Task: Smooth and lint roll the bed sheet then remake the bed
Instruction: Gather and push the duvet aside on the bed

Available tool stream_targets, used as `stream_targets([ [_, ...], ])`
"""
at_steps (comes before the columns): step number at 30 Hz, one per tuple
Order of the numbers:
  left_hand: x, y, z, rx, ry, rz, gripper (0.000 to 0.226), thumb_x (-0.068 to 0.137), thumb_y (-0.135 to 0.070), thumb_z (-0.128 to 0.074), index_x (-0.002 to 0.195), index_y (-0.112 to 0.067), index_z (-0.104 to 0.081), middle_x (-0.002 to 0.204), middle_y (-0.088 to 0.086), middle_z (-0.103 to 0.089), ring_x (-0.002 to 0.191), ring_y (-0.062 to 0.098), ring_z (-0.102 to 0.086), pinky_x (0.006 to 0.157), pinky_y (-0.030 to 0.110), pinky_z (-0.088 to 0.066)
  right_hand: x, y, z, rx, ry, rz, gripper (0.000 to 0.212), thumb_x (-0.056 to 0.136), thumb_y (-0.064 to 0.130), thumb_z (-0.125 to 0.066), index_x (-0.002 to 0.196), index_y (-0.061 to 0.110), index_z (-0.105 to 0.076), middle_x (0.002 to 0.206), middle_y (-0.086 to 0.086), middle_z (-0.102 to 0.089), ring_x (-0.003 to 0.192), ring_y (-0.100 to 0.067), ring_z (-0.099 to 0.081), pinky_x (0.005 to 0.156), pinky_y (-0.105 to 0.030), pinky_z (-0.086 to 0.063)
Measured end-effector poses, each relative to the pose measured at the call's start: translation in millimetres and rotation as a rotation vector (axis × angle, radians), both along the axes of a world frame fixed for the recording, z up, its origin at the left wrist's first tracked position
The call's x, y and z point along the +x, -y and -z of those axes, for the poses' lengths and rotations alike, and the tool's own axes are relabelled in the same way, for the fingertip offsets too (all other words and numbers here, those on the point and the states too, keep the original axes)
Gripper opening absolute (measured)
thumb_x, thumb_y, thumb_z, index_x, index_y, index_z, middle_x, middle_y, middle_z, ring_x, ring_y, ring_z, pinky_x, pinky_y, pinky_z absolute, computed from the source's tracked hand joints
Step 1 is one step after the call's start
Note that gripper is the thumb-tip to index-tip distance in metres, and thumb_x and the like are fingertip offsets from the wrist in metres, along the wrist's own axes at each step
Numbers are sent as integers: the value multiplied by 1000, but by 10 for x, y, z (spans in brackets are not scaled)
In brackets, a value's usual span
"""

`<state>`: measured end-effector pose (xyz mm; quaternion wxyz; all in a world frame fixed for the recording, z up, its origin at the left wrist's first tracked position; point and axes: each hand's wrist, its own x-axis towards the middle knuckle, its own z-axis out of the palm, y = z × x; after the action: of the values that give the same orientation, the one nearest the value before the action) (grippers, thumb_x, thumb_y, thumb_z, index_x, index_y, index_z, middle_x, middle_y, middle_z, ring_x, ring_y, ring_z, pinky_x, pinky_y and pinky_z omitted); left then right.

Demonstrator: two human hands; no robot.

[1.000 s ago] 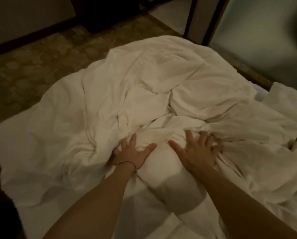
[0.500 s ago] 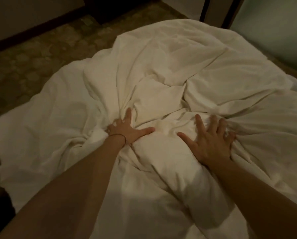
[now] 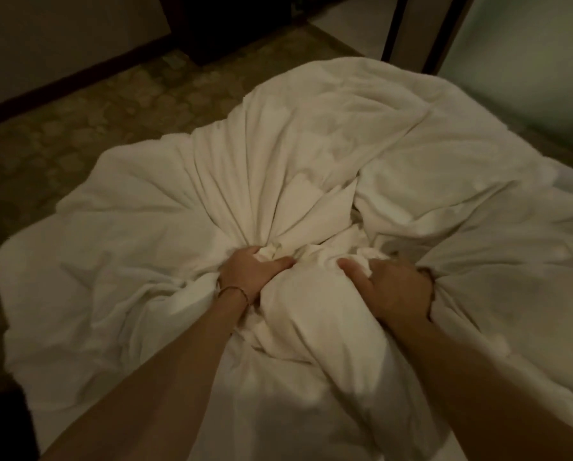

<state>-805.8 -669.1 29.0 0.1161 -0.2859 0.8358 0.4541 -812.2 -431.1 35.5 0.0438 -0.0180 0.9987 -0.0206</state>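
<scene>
A dim bedroom, hotel-like: a bed point(image 3: 478, 344) heaped with rumpled white bedding point(image 3: 311, 154) fills the frame, patterned carpet point(image 3: 89, 128) upper left, a dark door frame point(image 3: 395, 24) at top.

Dim room: two bare arms reach fwd over a rumpled white duvet point(image 3: 311, 154) heaped on the bed. Left hand point(image 3: 250, 274), thin bracelet point(image 3: 233, 290) at the wrist, grips a bunched wad of fabric near center; right hand point(image 3: 395, 287), just beside at 3 o'clock, grips another fistful. Folds fan out from both grips toward 12 and 2 o'clock. Patterned carpet point(image 3: 89, 128) runs 9 to 11 o'clock; dark door frame point(image 3: 395, 24) at 1 o'clock; pale wall point(image 3: 528, 54) at 2 o'clock.
</scene>
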Motion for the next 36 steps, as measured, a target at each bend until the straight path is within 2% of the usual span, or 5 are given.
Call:
stream_targets([
  [9,500,-574,-1595,337,-344,-164,9,76,-9,-83,77,-14,-75,80,0,-77,70,11,-67,64,24,-55,622,88,-1391,-530,-83,269,68,81,81,-34,56,22,-57,54,7,-52,60,-19,-57,57,-30,-40],
  [20,986,-189,-3879,240,-657,157,32,81,-19,-82,76,-37,-56,56,-40,-57,61,-23,-56,54,-1,-40,940,468,-3487,-1105,-297,284,70,64,90,-39,40,25,-48,37,9,-41,41,-7,-39,61,-28,-42],
  [26,901,250,-3826,176,-583,182,14,86,-35,-78,88,-30,-65,86,-15,-69,77,-10,-63,71,13,-46,664,909,-3400,-904,-220,209,76,64,87,-56,41,19,-33,35,9,-37,44,-12,-41,55,-32,-35],
  [32,866,417,-3033,-113,-250,413,144,30,-87,-70,150,-45,-2,153,-8,-10,143,15,-15,119,36,-22,244,1275,-2488,-762,-117,319,78,68,87,-50,40,15,-37,38,3,-42,48,-18,-51,69,-44,-50],
  [36,646,368,-2311,-432,-99,474,162,32,-93,-69,140,-47,42,159,7,32,148,30,28,121,55,6,20,1421,-1901,-898,-76,316,73,84,76,-43,46,13,-46,44,0,-50,53,-20,-55,72,-49,-51],
])
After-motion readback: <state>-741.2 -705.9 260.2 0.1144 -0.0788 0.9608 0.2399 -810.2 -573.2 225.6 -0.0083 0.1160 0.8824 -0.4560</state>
